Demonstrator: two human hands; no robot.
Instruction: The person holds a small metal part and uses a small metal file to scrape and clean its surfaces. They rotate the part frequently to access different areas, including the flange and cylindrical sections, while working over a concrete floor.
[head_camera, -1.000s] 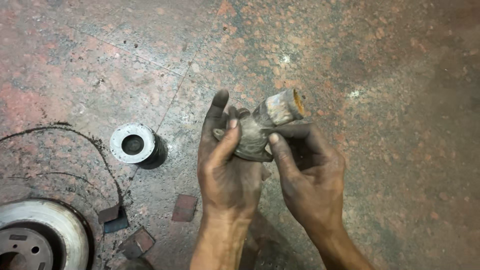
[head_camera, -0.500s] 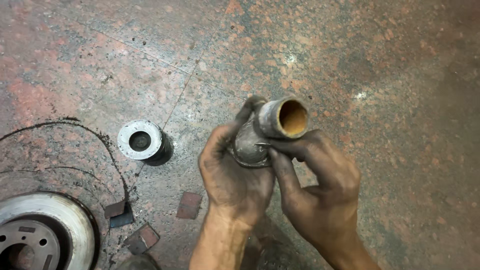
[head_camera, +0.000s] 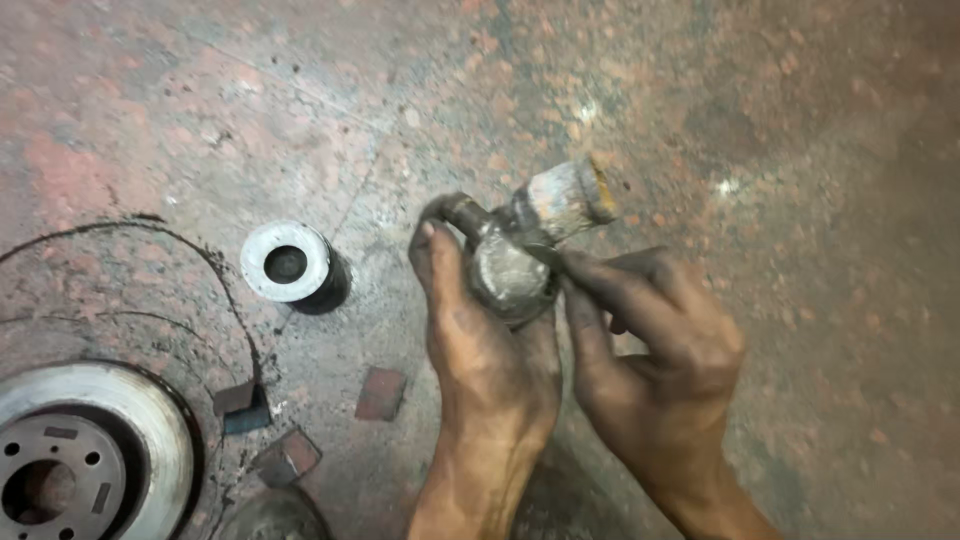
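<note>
- Motion blur softened the whole head view; fine detail on the held part could not be resolved.
- The metal part (head_camera: 515, 262) was partly covered: its underside lay against the left palm and the right fingertips crossed its near edge, so its full outline was not visible.
- A dark curved piece at the part's upper left was too blurred to identify.
- The brake disc (head_camera: 75, 450) was cut off by the left and bottom edges of the view; a dark round object (head_camera: 270, 515) at the bottom edge showed only its top.
- The metal part was held above the floor (head_camera: 800, 150), between both hands at centre of view. It looked grey and greasy, with a rounded body and a short cylindrical sleeve (head_camera: 565, 197) tilted up to the right; the sleeve end showed a rusty orange rim.
- Left hand (head_camera: 490, 360): closed under the part, cupping it, thumb raised along the left side of the body.
- Right hand (head_camera: 650, 360): fingers pinched on the part's right edge, just below the sleeve.
- A grey metal ring (head_camera: 287, 262) with a dark centre hole sat on the floor well left of the hands.
- Three small flat reddish-brown pads (head_camera: 382, 393) lay on the floor between the disc and the left wrist.
- The floor was stained, speckled red-brown stone.
</note>
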